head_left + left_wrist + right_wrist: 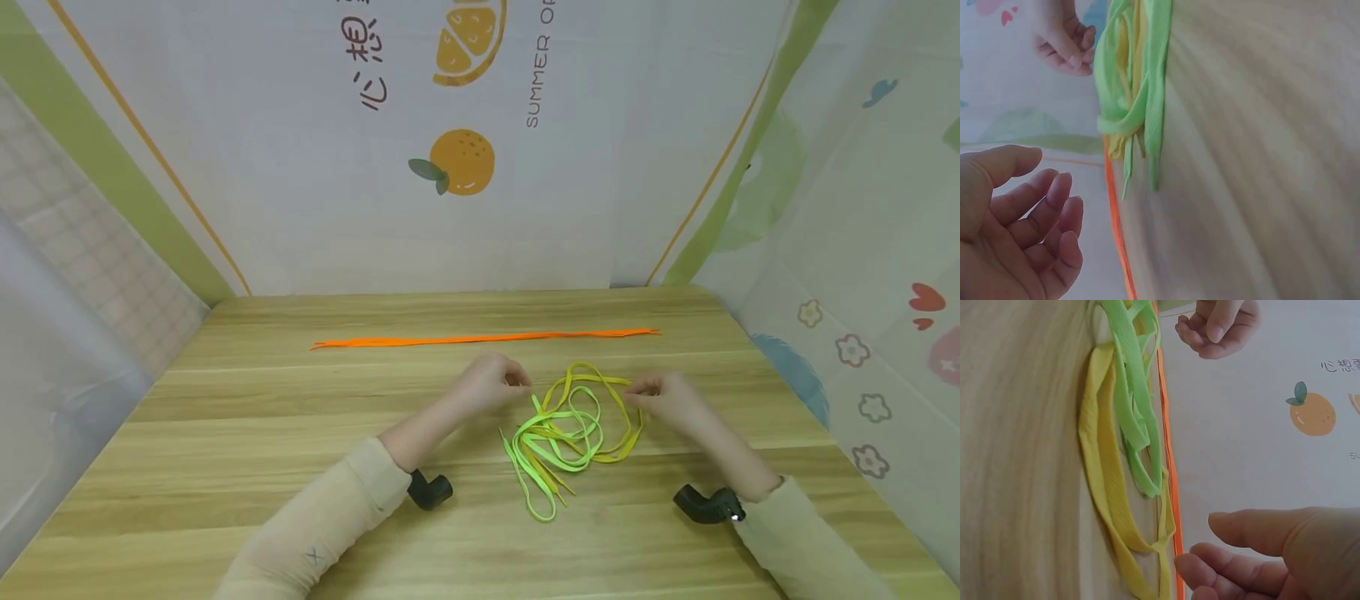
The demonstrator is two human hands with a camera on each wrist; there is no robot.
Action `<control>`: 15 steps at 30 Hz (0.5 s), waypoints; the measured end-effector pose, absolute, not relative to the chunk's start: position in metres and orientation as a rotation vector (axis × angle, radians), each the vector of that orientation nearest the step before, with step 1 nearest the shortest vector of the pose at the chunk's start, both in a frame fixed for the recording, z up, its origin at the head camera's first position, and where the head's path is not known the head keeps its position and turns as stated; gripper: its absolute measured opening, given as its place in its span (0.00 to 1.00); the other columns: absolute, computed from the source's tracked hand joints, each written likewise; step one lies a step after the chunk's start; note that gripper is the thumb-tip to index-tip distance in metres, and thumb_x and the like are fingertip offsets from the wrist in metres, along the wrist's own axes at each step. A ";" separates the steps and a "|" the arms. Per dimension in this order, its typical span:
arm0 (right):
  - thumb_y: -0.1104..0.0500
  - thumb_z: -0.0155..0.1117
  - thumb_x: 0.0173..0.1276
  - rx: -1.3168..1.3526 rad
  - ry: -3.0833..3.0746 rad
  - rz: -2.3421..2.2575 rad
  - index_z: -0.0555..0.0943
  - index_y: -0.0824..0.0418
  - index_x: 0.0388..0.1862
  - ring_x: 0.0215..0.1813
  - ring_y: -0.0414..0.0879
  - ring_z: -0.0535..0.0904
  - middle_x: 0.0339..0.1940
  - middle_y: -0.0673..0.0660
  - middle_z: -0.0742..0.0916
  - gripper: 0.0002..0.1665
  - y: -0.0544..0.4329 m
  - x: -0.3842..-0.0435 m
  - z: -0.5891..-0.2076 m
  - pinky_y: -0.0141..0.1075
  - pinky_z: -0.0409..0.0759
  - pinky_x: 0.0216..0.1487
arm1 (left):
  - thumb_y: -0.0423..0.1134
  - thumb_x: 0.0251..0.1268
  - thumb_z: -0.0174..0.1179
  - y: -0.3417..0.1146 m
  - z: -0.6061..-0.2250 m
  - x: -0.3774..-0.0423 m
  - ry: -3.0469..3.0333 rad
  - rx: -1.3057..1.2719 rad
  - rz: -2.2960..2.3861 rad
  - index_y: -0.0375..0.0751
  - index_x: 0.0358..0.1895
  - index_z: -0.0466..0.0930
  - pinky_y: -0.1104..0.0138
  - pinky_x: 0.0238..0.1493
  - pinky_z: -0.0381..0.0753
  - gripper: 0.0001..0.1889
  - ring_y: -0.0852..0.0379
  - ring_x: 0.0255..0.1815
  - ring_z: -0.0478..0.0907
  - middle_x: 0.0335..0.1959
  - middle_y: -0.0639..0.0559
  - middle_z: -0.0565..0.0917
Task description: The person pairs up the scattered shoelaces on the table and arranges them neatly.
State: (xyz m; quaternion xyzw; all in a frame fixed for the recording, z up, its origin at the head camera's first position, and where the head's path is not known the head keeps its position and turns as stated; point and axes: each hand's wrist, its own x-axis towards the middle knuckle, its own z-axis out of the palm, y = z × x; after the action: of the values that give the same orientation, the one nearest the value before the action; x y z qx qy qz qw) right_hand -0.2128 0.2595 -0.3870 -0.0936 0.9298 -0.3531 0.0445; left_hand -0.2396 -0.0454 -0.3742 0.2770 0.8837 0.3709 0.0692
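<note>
Neon green shoelaces [1155, 94] and yellow shoelaces [1089, 437] lie in a loose, looped tangle on the wooden table. My left hand [495, 383] is at the tangle's left side, close to a green lace end in the head view. In the left wrist view its fingers are loosely bent, thumb apart, holding nothing. On the tangle's right side, my right hand [663, 400] is near a yellow loop. The right wrist view shows its thumb apart from loosely bent fingers, with nothing between them. Several lace tips point toward the table's front.
Beyond the tangle, an orange shoelace [480, 338] stretches sideways, nearly straight, across the table [247, 467]. A white curtain [300, 208] with orange prints hangs behind the table. Patterned cloth [847, 275] hangs along the right side. Black wrist devices [708, 505] sit at both sleeves.
</note>
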 end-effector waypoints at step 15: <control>0.57 0.66 0.64 -0.218 2.884 -1.035 0.84 0.67 0.42 0.43 0.54 0.79 0.36 0.55 0.85 0.14 0.255 -0.208 -0.401 0.51 0.75 0.45 | 0.35 0.61 0.65 -0.023 -0.390 -0.239 2.619 0.855 1.064 0.41 0.33 0.85 0.69 0.36 0.75 0.02 0.63 0.31 0.76 0.28 0.58 0.82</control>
State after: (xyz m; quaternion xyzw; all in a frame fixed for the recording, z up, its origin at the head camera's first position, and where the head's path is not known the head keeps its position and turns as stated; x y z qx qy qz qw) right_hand -0.2085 0.2546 -0.4006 -0.0711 0.9383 -0.3366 0.0348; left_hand -0.2390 -0.0230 -0.3897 0.2882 0.8828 0.3588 0.0941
